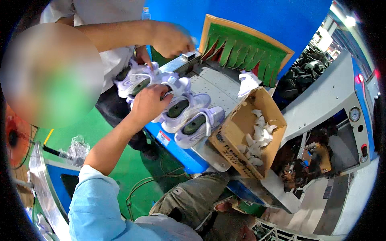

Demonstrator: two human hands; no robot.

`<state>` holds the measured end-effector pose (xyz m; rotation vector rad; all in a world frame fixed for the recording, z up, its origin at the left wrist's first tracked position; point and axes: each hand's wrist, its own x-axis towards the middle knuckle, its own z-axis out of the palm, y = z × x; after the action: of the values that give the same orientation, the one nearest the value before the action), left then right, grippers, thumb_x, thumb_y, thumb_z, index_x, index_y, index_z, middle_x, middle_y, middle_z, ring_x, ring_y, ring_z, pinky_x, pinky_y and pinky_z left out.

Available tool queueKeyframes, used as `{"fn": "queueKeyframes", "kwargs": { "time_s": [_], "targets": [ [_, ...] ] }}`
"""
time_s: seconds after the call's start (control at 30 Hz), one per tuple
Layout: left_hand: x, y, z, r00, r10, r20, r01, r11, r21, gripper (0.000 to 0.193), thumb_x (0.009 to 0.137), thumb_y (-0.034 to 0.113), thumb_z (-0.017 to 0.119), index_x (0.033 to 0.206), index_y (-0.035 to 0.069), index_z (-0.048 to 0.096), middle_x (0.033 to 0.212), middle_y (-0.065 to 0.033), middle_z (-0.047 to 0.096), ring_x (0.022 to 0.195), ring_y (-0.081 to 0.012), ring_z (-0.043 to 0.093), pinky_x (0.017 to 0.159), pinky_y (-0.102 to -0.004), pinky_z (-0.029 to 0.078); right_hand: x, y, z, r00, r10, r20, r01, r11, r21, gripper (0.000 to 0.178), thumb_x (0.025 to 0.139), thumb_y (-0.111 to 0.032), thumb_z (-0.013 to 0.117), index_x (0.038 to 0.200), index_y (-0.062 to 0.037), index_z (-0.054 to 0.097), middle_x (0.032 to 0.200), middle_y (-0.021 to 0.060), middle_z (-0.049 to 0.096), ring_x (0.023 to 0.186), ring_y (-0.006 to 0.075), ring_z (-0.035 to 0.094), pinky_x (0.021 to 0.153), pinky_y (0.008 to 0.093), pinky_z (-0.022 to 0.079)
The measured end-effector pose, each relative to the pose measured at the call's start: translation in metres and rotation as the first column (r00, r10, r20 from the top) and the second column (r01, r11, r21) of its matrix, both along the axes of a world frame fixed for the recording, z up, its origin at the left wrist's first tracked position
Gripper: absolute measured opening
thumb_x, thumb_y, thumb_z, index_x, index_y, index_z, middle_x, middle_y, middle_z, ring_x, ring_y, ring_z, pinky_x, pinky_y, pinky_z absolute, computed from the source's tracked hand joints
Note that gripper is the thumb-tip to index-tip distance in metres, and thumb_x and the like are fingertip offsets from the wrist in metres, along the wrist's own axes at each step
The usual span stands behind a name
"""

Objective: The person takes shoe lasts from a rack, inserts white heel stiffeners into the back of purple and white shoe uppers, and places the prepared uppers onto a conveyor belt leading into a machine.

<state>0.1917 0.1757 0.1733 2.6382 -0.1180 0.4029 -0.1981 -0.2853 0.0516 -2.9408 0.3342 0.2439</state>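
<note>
My left hand (150,102) reaches forward from a light blue sleeve, its fingers curled over the opening of a white and lavender sneaker (181,85). Two more such sneakers, a middle one (181,108) and a nearer one (200,127), lie beside it with dark inserts in their openings. Further left, a co-worker's hand (143,56) is at other white sneakers (134,80). The co-worker's other hand (173,40) is blurred above the far rail. My right hand does not show.
A cardboard box (226,149) holding several white shaped pieces (261,136) stands right of the sneakers. Behind, a green strip curtain (241,50) hangs over a perforated metal plate (215,86), with another white sneaker (248,82) near it. A grey machine (321,100) with a gauge stands right.
</note>
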Motion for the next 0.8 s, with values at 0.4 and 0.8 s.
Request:
{"fn": "queueKeyframes", "kwargs": {
  "time_s": [0.4,0.8],
  "targets": [
    [-0.037,-0.005,-0.006,0.958,0.190,-0.213,-0.202,0.979,-0.037,0.050,0.088,0.048,0.059,0.105,0.001,0.067,0.095,-0.0267,0.067,0.095,-0.0433,0.065,0.082,-0.0479,0.050,0.062,0.084,0.006,0.969,0.126,0.211,-0.195,0.917,0.347,0.046,0.081,-0.017,0.070,0.126,-0.0122,0.061,0.105,0.0128,0.069,0.093,0.0356,0.066,0.089,0.0478,0.051],
    [-0.207,-0.070,0.044,0.601,-0.565,-0.565,-0.304,0.493,-0.815,0.047,0.087,0.027,0.058,0.118,-0.007,0.061,0.093,-0.0099,0.068,0.078,-0.0156,0.063,0.066,-0.0255,0.048,0.098,0.157,0.092,0.377,0.412,0.830,-0.616,0.781,-0.108,0.051,0.090,-0.019,0.053,0.139,-0.0076,0.048,0.140,0.0172,0.050,0.133,0.0349,0.045,0.108,0.0525,0.038]
  ]
}}
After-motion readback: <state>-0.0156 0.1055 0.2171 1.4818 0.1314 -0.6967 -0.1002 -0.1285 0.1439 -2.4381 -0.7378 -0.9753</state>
